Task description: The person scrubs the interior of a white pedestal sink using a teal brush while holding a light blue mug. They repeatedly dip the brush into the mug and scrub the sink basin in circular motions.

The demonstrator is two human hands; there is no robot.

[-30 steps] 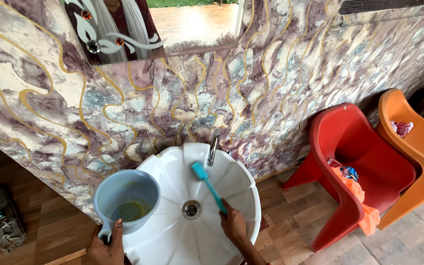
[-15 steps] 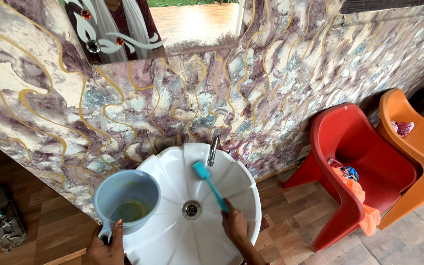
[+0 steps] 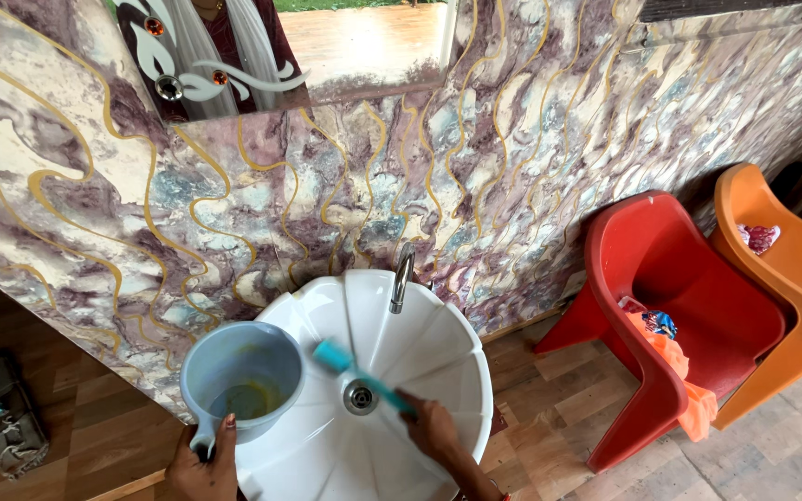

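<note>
Your left hand (image 3: 201,468) is at the bottom edge, and part of it is cut off. Its grip is closing around the handle of the grey-blue jug (image 3: 241,380). The jug is sitting on the left rim of the white sink (image 3: 438,353). A little yellowish water is lying in the bottom of the jug.

Your right hand (image 3: 431,429) is over the near right part of the sink. Its grip is clenching the handle of the teal brush (image 3: 355,373). The brush is slanting up to the left, and its head is touching the inside of the sink, just left of the drain (image 3: 360,396). Your fingers are hiding the end of the handle.

The silver tap (image 3: 402,276) is standing at the back of the sink.

On the wooden floor (image 3: 549,408) to the left, a grey bag (image 3: 11,427) is lying. It is hard to make out.

To the right, a red chair (image 3: 670,306) is holding orange and blue cloths (image 3: 670,348). Behind it, an orange chair (image 3: 782,250) is holding a small pink thing, too small to tell.

The swirly purple and gold wall (image 3: 512,139) is rising behind it all. A mirror (image 3: 327,46) is hanging up top, cut off by the edge.
</note>
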